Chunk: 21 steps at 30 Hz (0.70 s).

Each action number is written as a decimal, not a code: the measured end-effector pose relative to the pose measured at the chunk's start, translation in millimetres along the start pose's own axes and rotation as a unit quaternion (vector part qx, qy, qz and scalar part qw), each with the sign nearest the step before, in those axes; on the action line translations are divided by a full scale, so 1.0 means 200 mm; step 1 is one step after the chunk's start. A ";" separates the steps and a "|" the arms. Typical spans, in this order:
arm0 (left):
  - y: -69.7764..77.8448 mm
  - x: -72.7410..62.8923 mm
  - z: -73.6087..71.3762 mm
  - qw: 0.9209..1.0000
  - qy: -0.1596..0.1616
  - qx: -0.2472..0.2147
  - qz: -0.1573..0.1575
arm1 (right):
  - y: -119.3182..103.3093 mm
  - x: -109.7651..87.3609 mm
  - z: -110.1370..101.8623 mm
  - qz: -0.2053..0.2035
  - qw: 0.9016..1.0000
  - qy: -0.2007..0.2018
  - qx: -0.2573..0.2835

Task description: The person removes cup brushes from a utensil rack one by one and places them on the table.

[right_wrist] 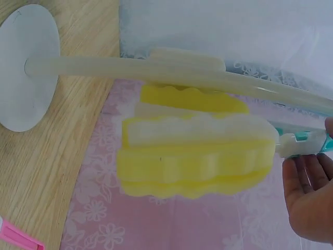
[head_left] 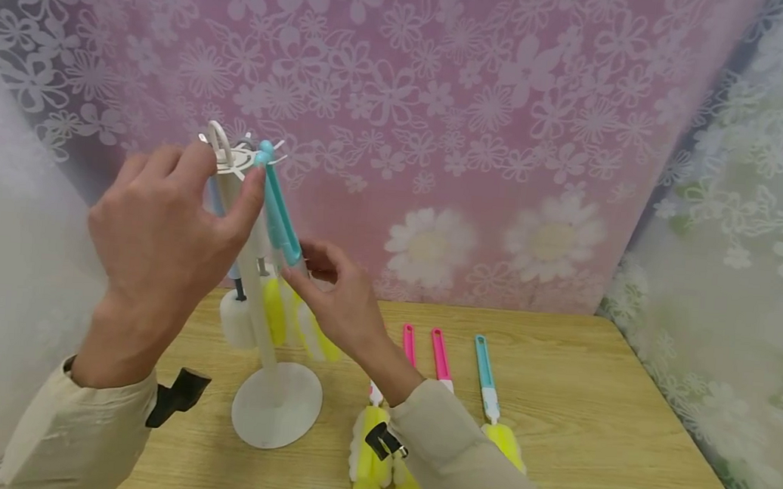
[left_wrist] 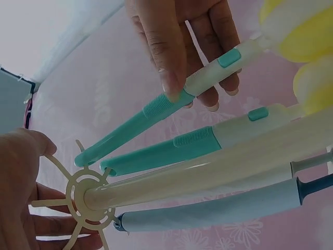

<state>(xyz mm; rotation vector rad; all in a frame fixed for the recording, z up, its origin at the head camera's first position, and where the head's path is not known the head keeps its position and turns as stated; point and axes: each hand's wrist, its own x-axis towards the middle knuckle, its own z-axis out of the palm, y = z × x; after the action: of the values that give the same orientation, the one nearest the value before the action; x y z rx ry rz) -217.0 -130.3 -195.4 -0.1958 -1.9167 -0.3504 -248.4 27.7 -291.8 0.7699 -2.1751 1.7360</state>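
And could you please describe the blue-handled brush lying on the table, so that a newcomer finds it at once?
On the wooden table, start from the white stand and look right, beyond two brushes with pink handles. The next one is the blue-handled brush, with a yellow sponge head. Unlike those two neighbours, its handle is blue.

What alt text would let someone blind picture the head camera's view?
A person's right hand holds a turquoise-handled brush, its handle end at the hooked top of a white stand, which the left hand grips. Other sponge brushes hang from the stand; pink-handled brushes and a blue-handled one lie on the wooden table.
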 end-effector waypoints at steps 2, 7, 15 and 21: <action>0.00 0.00 0.00 1.000 0.000 0.000 0.001 | 0.00 0.00 0.00 0.005 1.000 0.007 0.000; 0.00 0.00 0.00 1.000 -0.003 0.001 0.003 | 0.01 0.01 0.01 0.004 1.000 0.015 0.006; 0.00 0.00 0.00 1.000 -0.007 -0.006 -0.003 | 0.01 -0.01 -0.01 -0.003 1.000 0.026 0.008; 0.00 0.00 0.00 1.000 -0.006 -0.003 -0.005 | 0.00 -0.02 -0.06 -0.023 0.999 0.039 0.005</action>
<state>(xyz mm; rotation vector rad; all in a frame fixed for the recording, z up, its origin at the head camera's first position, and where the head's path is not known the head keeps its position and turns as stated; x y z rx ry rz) -216.8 -131.4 -195.7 -0.1923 -1.9290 -0.3617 -247.3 40.7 -290.5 0.7372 -2.0830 1.7262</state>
